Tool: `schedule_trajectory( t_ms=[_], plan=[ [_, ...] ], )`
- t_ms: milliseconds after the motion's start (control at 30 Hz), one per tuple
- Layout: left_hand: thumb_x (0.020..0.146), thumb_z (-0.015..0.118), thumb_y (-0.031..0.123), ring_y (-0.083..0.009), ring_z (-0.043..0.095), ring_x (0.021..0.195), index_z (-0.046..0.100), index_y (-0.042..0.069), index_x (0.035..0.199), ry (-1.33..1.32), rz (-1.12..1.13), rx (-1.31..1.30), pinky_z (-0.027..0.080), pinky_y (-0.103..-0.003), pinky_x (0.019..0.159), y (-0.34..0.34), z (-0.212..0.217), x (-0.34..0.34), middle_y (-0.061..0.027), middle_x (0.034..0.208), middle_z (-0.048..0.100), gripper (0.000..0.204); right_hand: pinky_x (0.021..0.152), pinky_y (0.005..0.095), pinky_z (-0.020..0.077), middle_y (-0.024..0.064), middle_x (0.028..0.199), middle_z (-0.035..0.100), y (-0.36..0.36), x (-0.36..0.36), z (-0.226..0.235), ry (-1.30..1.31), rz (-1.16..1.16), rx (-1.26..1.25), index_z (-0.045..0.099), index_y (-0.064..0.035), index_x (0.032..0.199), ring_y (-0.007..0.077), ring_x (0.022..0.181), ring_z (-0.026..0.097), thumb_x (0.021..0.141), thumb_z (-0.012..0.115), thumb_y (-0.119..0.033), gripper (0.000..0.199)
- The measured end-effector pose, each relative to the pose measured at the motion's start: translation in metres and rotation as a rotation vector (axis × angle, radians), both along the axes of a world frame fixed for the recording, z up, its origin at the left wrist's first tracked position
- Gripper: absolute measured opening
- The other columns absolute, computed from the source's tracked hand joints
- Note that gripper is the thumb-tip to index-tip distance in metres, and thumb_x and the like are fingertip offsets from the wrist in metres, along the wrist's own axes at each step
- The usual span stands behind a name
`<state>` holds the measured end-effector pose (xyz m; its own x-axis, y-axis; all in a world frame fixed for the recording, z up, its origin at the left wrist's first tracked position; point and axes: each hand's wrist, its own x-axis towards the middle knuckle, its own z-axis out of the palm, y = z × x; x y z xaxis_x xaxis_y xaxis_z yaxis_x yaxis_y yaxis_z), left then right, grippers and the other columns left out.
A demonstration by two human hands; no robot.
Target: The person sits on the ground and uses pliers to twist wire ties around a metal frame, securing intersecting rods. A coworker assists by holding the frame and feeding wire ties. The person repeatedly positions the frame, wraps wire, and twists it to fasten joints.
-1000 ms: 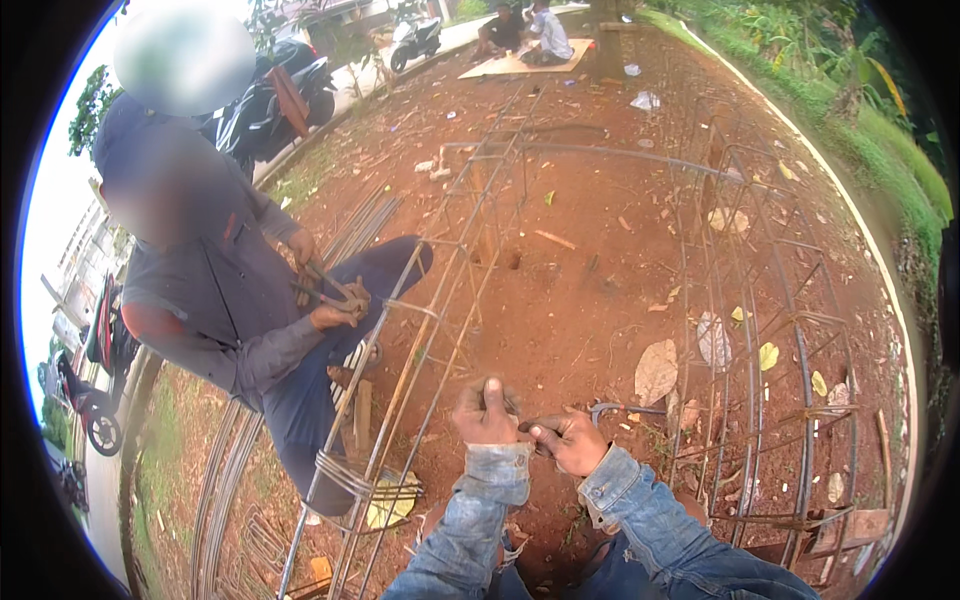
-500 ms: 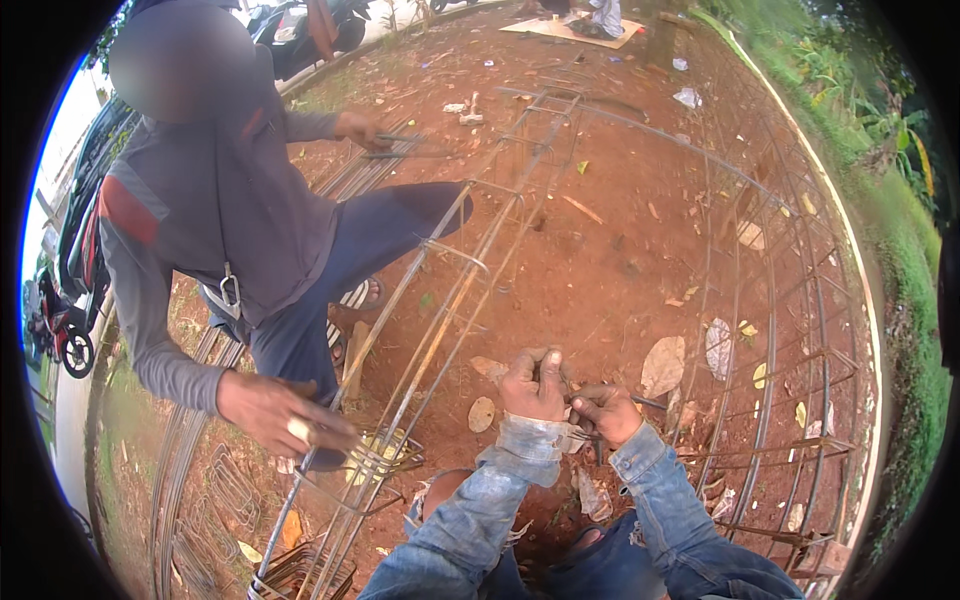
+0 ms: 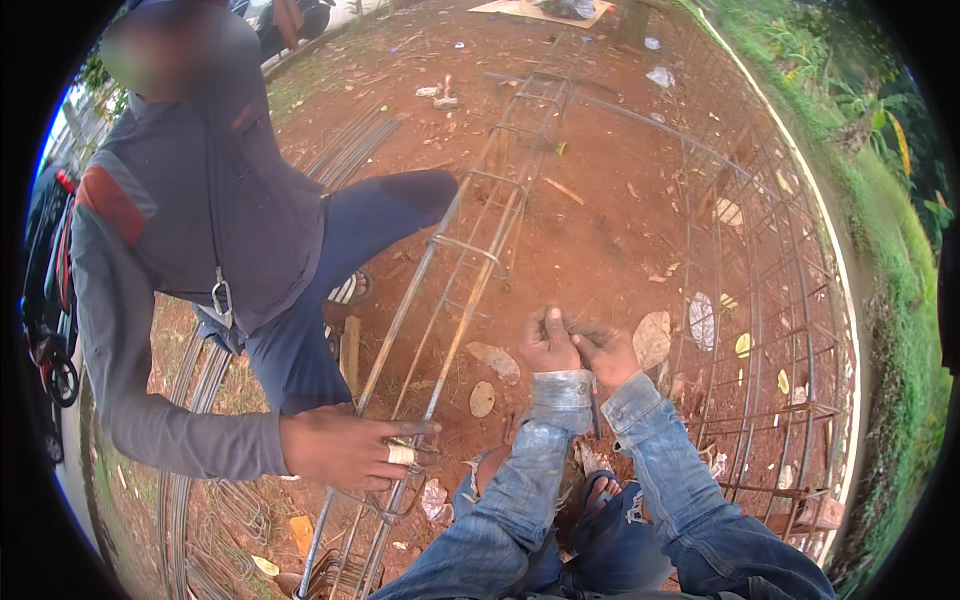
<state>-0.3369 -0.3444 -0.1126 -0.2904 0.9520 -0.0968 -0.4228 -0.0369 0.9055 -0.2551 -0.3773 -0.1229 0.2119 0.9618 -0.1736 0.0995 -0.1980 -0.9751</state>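
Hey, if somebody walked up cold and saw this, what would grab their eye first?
Probably the long rebar cage lying on red dirt, running from the lower left up to the top centre. At centre, the left hand and right hand, in denim sleeves, are pressed close together over thin wire beside the cage. At lower left, a co-worker's hand with a ring grips the cage bars.

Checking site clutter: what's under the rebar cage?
Under the rebar cage: red dirt and dry leaves, seen through its bars. The co-worker's hand covers the near end.
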Motion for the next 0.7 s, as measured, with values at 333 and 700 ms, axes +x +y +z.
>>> schedule_trajectory(
  t_ms=[333,700],
  plan=[
    [0.084,0.059,0.013,-0.0219,0.061,0.071,0.061,-0.002,0.095,0.710,-0.111,0.303,0.049,-0.030,0.063,-0.022,0.013,-0.038,-0.0131,0.083,0.064,0.019,0.049,0.0219,0.0374,0.0014,0.071,0.061,0.052,0.005,-0.005,0.557,-0.124,0.105,0.064,-0.0026,0.089,0.0077,0.056,0.048,0.085,0.059,-0.014,0.013],
    [0.076,0.063,0.009,-0.0311,0.062,0.081,0.064,0.001,0.087,1.114,-0.354,0.461,0.049,-0.036,0.070,-0.047,0.046,-0.020,-0.0156,0.086,0.064,0.013,0.068,0.0301,0.0480,0.0132,0.082,0.067,0.140,-0.034,-0.077,-0.154,-0.033,0.123,0.067,-0.0048,0.095,0.0172,0.072,0.063,0.080,0.062,-0.020,0.021]
  ],
)
